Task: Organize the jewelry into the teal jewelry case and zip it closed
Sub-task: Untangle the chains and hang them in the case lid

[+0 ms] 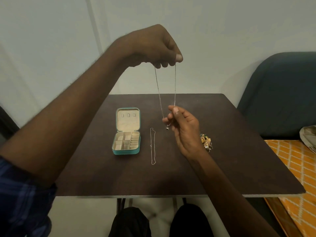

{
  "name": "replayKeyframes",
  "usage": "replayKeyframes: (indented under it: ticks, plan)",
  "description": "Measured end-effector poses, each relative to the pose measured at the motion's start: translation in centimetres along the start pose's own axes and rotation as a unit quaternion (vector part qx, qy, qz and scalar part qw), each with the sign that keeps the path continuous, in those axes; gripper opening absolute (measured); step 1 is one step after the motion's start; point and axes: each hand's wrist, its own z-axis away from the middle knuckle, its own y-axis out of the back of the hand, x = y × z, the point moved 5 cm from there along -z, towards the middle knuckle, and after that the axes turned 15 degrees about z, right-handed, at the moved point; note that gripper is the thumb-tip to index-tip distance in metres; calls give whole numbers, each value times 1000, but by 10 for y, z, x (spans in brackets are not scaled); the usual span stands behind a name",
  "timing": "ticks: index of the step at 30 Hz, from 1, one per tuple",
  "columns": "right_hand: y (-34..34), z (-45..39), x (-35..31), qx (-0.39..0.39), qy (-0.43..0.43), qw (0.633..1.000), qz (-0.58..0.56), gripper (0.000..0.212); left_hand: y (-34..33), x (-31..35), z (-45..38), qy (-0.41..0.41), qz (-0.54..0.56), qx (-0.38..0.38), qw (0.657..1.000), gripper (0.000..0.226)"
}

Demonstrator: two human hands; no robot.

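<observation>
The teal jewelry case (pixel 126 151) lies open on the dark table (pixel 230 159), its cream lid flat behind the tray of empty compartments. My left hand (pixel 153 47) is raised high and pinches the top of a thin silver necklace (pixel 175 86), whose two strands hang down. My right hand (pixel 184 130) pinches the lower part of that chain above the table, and a small dark pendant (pixel 167 128) dangles just below its fingers. A second silver chain (pixel 152 146) lies stretched out on the table right of the case. A pile of gold jewelry (pixel 206 140) sits behind my right wrist.
A dark blue chair (pixel 280 94) stands at the table's right. An orange patterned cloth (pixel 294 168) covers a surface at the right edge, with a grey bundle (pixel 308 137) on it. My knees (pixel 188 221) show under the table's near edge.
</observation>
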Motion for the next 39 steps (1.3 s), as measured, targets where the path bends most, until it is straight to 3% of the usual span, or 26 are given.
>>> replayKeyframes:
  ticks: [6,12,21,29,39]
  plan:
    - [0,15,-2,22,-5,1000,0,17,-3,-19,-3,28,36,5,999,20]
    - [2,28,1,31,5,999,27,19,-7,-34,-4,85,143,2,986,18]
    - [7,35,-8,34,-37,998,43,20,-16,-79,-2,129,234,1,964,13]
    - [22,18,-34,-35,-139,980,137,18,-67,-160,17,223,407,29,885,16]
    - [30,-8,-69,-140,-193,906,350,16,-141,-190,39,206,550,35,809,16]
